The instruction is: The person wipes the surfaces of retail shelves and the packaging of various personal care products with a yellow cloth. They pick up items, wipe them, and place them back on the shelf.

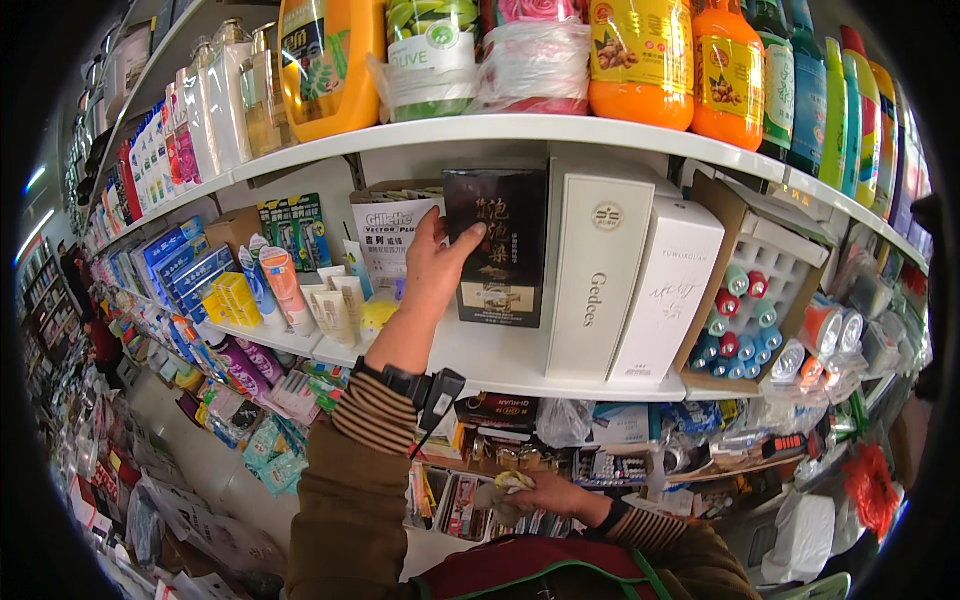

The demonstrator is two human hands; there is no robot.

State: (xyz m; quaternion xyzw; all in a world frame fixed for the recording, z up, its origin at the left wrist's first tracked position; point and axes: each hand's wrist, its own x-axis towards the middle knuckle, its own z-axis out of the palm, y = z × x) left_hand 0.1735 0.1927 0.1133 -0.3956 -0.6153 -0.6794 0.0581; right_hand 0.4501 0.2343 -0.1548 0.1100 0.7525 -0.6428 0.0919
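My left hand (442,259) reaches up to a dark box (502,240) with printed writing that stands upright on the white middle shelf. Its thumb lies on the front of the box and its fingers are at the left edge. Lower down, my right hand (551,495) holds a crumpled grey and yellow cloth (504,495) in front of the lower shelves. A white Gillette razor carton (390,236) is just left of the dark box. To the right stand a tall cream box (600,277) and a white box (664,292), side by side.
Large bottles of orange liquid (641,67) line the upper shelf (480,135) overhead. Tubes (285,289) and yellow boxes (236,300) stand at left. An open carton (739,300) of capped items is at right. Packed goods fill the lower shelves; bags (195,532) lie along the aisle floor.
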